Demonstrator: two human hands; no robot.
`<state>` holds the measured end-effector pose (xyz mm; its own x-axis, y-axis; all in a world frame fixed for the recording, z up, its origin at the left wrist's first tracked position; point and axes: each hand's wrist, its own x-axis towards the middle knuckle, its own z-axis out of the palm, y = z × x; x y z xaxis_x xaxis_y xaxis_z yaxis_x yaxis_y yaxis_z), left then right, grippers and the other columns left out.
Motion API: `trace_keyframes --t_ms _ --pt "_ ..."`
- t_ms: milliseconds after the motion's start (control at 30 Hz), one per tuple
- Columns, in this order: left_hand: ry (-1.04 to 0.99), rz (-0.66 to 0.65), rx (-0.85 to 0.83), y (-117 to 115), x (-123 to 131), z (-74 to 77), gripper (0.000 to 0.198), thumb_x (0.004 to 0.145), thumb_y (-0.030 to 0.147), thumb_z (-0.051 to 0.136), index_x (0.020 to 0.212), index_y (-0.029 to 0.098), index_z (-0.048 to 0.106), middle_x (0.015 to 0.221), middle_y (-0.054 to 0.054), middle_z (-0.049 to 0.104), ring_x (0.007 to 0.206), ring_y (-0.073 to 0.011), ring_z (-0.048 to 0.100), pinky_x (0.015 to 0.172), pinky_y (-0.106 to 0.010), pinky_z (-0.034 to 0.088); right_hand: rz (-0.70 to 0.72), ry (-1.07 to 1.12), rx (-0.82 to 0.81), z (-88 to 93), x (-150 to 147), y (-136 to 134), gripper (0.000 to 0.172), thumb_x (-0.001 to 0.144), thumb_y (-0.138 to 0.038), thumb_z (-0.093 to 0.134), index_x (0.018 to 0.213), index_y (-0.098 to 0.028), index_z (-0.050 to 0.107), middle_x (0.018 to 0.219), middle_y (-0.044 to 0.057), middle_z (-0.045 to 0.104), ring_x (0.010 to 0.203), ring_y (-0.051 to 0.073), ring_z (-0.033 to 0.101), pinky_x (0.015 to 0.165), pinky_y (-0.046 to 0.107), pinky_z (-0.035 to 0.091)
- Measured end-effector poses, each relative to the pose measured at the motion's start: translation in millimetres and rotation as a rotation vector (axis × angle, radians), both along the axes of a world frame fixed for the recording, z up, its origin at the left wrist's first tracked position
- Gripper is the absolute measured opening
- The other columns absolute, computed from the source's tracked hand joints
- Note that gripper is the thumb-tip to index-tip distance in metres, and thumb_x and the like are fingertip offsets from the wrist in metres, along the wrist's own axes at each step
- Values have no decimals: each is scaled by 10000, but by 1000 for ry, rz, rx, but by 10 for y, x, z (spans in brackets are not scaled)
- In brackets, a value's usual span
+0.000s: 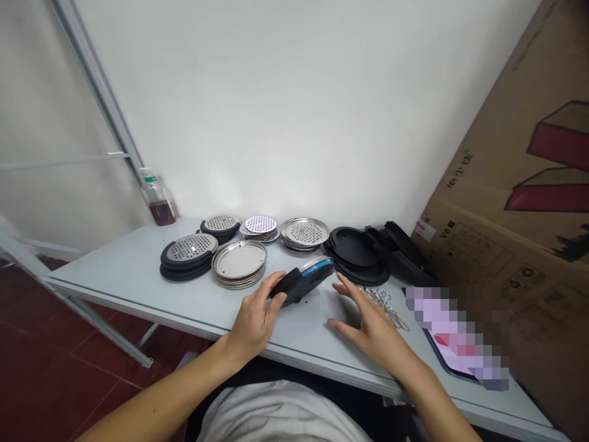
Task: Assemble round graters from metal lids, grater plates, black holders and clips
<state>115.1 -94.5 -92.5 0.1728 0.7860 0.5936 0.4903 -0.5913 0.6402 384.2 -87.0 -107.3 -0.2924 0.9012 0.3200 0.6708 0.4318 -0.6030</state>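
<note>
1. Our left hand (254, 323) is clenched around a black disc (298, 286), with the fingers curled over its near edge and the thumb along its side. We are grasping the disc firmly and holding it tilted, just above the table.
2. The disc sits near the front edge of the table, between our hands. A blue and white label (317, 267) shows along its raised edge.
3. Our right hand (373, 329) is released, with its fingers spread and curved. Its fingertips are just beside the disc, and we cannot tell whether they touch it.
4. Under and just past our right hand lies a loose tangle of wire clips (383, 307).
5. On the pale folding table (138, 304), a stack of steel plates (239, 263) lies just ahead of our left hand. Beside it are a stack of perforated discs with black rims (188, 255) and a smaller stack of the same (221, 224).
6. Farther along are a stack of white perforated discs (260, 226), a stack of perforated steel plates (305, 233), and a pile of black lids (356, 255). More black lids (401, 245) lean near the wall.
7. A plastic bottle (157, 200) holding dark red liquid stands at the table's far corner. A large cardboard box (519, 184) leans at the right, and a pixelated phone (455, 337) lies in front of it.
</note>
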Motion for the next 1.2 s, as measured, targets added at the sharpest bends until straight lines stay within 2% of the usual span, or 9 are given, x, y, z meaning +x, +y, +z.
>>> trace_keyframes --t_ms 133,267,367,533,767,1000,1067,1133,1200 --pt "-216 15 -157 38 52 -27 466 1023 371 430 1461 216 395 1230 -104 655 1062 -206 673 913 -322 541 38 -77 -7 -15 -34 -2 802 855 -422 660 1541 -342 253 1505 73 490 1399 291 436 1215 599 141" --pt "-315 -74 -366 87 77 -84 541 996 406 471 1479 184 376 940 -62 684 829 -179 682 761 -300 562 38 -128 -10 -35 -58 -1 813 805 -450 712 1514 -295 346 1519 104 467 1422 310 398 1216 612 100" --pt "-175 -105 -371 94 50 -76 551 953 350 544 1458 173 410 937 -55 686 866 -186 669 834 -335 550 19 -164 -16 -56 -50 8 870 755 -513 747 1501 -249 387 1511 151 466 1433 340 370 1206 633 98" --pt "148 26 -278 108 -70 -52 709 805 429 734 1422 202 469 1122 -98 672 1005 -255 644 914 -419 527 11 -174 2 -59 -36 8 879 724 -586 750 1477 -260 437 1494 157 485 1407 363 405 1195 657 82" --pt "320 22 -209 131 -191 -55 829 673 468 842 1385 215 501 1097 -75 674 980 -266 630 898 -417 524 27 -217 22 -29 -40 5 840 726 -595 745 1451 -266 477 1472 151 510 1392 350 427 1193 657 52" --pt "351 -40 -213 121 -249 -22 725 724 451 816 1351 224 529 1014 -54 642 964 -243 614 915 -409 500 44 -204 25 20 -78 -21 823 722 -610 747 1425 -250 512 1451 151 532 1378 351 441 1190 641 137" --pt "368 -53 -213 130 -256 -25 739 722 480 810 1355 227 526 982 -49 628 943 -242 609 895 -404 503 3 -135 61 52 -45 -7 687 794 -595 685 1372 -244 565 1400 134 586 1324 339 504 1171 603 243" --pt "392 -55 -216 135 -250 -33 755 721 511 802 1364 232 520 963 -45 613 929 -240 601 880 -399 503 -156 -28 128 75 50 27 480 909 -532 550 1262 -218 641 1279 125 672 1196 307 606 1067 508 423" --pt "413 -44 -206 134 -232 -42 756 725 532 791 1365 235 519 977 -49 603 932 -243 591 872 -396 499 -415 33 208 78 202 73 402 953 -460 464 1122 -180 696 1095 134 737 989 294 688 903 448 521"
